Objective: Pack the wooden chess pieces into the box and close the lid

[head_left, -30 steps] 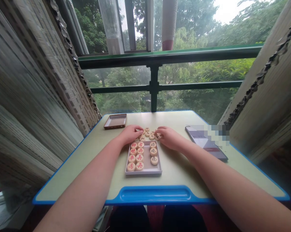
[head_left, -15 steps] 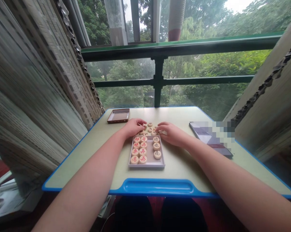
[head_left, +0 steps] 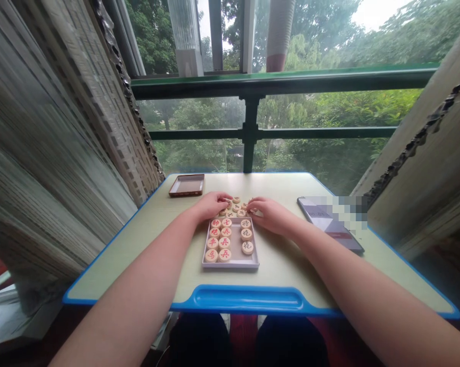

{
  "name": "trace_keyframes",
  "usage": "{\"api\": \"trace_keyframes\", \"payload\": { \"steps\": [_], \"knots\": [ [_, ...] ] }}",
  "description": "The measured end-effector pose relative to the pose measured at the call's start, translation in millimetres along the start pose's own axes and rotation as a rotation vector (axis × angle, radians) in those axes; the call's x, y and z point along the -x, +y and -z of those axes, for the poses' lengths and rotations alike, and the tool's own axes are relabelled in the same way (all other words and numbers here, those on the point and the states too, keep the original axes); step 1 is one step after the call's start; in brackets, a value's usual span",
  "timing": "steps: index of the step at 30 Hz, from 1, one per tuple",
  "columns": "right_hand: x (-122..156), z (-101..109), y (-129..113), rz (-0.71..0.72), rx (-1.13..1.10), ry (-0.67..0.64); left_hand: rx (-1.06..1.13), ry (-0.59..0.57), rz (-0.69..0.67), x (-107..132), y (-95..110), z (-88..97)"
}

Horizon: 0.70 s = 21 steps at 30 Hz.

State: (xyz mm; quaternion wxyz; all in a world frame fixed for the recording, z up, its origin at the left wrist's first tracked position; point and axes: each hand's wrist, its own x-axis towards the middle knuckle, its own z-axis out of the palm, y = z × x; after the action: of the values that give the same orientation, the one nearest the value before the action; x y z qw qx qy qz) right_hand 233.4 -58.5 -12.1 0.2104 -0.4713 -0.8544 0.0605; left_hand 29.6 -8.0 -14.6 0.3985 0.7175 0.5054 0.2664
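Observation:
A shallow white tray lies on the table in front of me, with several round wooden chess pieces set in rows inside it. More loose pieces lie in a heap just beyond the tray's far edge. My left hand rests at the left of that heap with its fingers curled onto the pieces. My right hand sits at the right of the heap, fingers bent and pinching at a piece. What each hand grips is too small to make out.
A brown tray lid lies at the table's far left. A phone lies flat at the right. The table has a blue rim with a groove at the near edge. Curtains hang on both sides; a green railing crosses behind.
Both hands stay at the heap of loose pieces with only small finger movement. The camera view shifted slightly.

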Motion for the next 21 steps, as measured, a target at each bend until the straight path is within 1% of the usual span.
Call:
{"api": "trace_keyframes", "payload": {
  "steps": [3,5,9,12,14,16,17,18,20,21],
  "knots": [
    [0,1,0,0.005,0.028,0.004,-0.066,0.055,-0.030,-1,-2,-1.9],
    [0,0,1,0.001,0.040,0.007,-0.089,0.072,-0.043,-2,-4,-2.4],
    [0,-1,3,-0.006,0.041,0.000,-0.055,0.040,-0.045,-3,-6,-1.4],
    [0,2,2,-0.007,0.043,0.000,0.002,0.074,-0.044,-2,-4,-1.8],
    [1,6,-1,-0.023,0.052,0.036,0.049,0.132,-0.067,-2,-2,-3.4],
    [0,9,-4,-0.036,0.059,0.118,0.132,0.180,-0.099,-1,1,-5.5],
    [0,11,-5,-0.037,0.056,0.170,0.198,0.177,-0.113,0,4,-6.4],
    [0,11,-6,-0.033,0.045,0.221,0.275,0.147,-0.126,2,7,-7.0],
    [0,12,-8,-0.017,0.005,0.289,0.419,0.021,-0.149,7,14,-7.3],
    [1,12,-9,-0.006,-0.019,0.302,0.467,-0.041,-0.155,9,18,-7.0]
  ]
}}
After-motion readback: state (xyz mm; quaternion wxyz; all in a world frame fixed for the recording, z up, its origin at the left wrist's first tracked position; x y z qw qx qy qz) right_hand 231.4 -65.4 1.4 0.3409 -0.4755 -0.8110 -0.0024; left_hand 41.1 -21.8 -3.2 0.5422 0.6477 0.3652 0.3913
